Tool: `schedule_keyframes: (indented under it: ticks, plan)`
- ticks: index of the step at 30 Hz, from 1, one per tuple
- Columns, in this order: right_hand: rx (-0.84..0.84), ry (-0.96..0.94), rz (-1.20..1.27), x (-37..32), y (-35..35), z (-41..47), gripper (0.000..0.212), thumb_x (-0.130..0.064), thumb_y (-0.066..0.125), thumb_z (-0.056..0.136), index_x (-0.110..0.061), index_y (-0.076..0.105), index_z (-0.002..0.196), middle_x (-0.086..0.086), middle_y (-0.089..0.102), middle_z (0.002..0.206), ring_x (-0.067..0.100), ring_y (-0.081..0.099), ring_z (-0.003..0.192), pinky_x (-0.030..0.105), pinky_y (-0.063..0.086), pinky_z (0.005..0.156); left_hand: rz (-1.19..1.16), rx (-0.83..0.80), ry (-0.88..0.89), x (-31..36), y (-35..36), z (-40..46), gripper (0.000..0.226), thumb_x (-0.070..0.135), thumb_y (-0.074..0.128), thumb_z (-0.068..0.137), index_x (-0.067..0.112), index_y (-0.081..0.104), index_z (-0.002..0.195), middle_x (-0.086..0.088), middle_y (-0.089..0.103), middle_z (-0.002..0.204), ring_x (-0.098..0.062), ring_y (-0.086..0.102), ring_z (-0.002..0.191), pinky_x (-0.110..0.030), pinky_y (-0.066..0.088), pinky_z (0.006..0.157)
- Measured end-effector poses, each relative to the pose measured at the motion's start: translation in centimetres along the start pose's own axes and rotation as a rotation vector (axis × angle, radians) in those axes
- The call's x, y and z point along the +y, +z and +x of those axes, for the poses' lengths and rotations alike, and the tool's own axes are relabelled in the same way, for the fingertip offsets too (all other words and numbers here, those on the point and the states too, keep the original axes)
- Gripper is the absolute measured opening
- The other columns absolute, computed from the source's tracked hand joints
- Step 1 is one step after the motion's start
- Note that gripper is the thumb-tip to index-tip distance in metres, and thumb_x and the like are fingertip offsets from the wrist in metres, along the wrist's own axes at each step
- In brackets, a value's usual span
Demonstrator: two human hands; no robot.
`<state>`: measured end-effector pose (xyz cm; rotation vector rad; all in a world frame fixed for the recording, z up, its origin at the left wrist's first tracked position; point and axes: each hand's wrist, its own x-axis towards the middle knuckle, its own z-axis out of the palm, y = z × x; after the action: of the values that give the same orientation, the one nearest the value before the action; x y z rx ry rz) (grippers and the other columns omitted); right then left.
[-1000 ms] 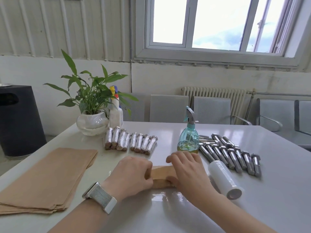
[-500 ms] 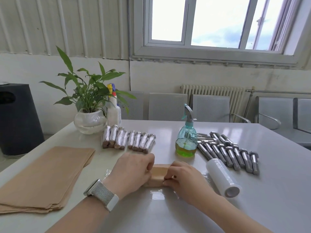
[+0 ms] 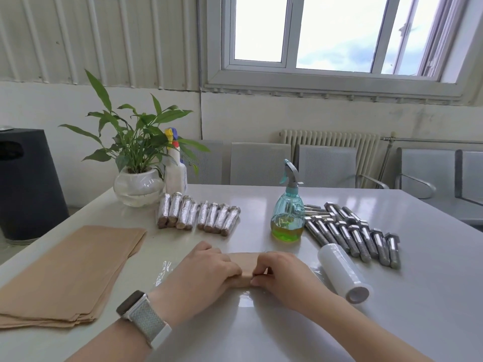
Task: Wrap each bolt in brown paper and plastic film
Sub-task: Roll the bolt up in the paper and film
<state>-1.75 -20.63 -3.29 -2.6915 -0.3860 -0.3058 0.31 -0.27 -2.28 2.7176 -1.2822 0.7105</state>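
Observation:
A bolt rolled in brown paper (image 3: 245,267) lies on a sheet of clear plastic film (image 3: 164,270) spread on the white table (image 3: 407,322). My left hand (image 3: 201,275) grips its left end. My right hand (image 3: 282,275) pinches its right end with curled fingers. The bolt itself is hidden inside the paper. A roll of plastic film (image 3: 343,273) lies to the right of my hands. Several bare steel bolts (image 3: 350,231) lie in a row beyond it. Several wrapped bolts (image 3: 198,216) lie in a row at the back. A stack of brown paper sheets (image 3: 65,273) sits on the left.
A teal spray bottle (image 3: 287,212) with yellow-green liquid stands behind my hands. A potted plant (image 3: 136,173) and a white spray bottle (image 3: 175,165) stand at the back left. Grey chairs (image 3: 326,165) line the far side. A black bin (image 3: 26,184) stands left of the table.
My hands drew closer together on the paper-wrapped bolt. The right hand's fingers curled in from lying over the paper to pinching its right end.

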Motion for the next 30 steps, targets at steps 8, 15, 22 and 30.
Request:
schedule_keyframes:
  ticks: [8, 15, 22, 30]
  plan:
    - [-0.080, -0.024, 0.032, 0.3, -0.5, 0.4, 0.010, -0.028, 0.068, 0.089, -0.023, 0.064, 0.096, -0.017, 0.051, 0.082, 0.006, 0.046, 0.081, 0.008, 0.034, 0.064, -0.465, -0.144, -0.356, -1.3, 0.6, 1.2, 0.010, 0.032, 0.075, 0.081, 0.035, 0.074, 0.090, 0.025, 0.062, 0.075, 0.005, 0.056, 0.082, -0.005, 0.037, 0.073]
    - [-0.405, 0.000, -0.121, -0.3, -2.1, 2.2, 0.031, -0.038, 0.057, 0.096, -0.021, 0.061, 0.121, 0.000, 0.060, 0.122, 0.018, 0.054, 0.107, 0.025, 0.036, 0.078, -0.477, -0.341, -0.432, -1.8, -0.1, 2.1, 0.007, 0.045, 0.073, 0.080, 0.042, 0.067, 0.082, 0.022, 0.059, 0.073, 0.014, 0.046, 0.078, -0.008, 0.028, 0.073]
    - [-0.583, 0.121, -0.290, 0.2, -2.8, 3.3, 0.054, -0.065, 0.048, 0.089, -0.020, 0.062, 0.115, 0.003, 0.062, 0.117, 0.022, 0.058, 0.101, 0.033, 0.044, 0.076, -0.500, -0.303, -0.465, -1.7, 0.4, 1.7, 0.007, 0.047, 0.070, 0.082, 0.043, 0.065, 0.080, 0.025, 0.059, 0.070, 0.023, 0.038, 0.069, -0.004, 0.018, 0.075]
    - [-0.388, 0.154, -0.303, 0.4, -4.5, 7.9, 0.053, -0.057, 0.042, 0.098, -0.011, 0.066, 0.108, 0.009, 0.065, 0.112, 0.027, 0.058, 0.102, 0.034, 0.042, 0.080, -0.546, -0.328, -0.460, -1.9, 0.1, 1.7, 0.006, 0.044, 0.071, 0.083, 0.041, 0.066, 0.082, 0.023, 0.063, 0.067, 0.019, 0.045, 0.072, -0.007, 0.022, 0.077]
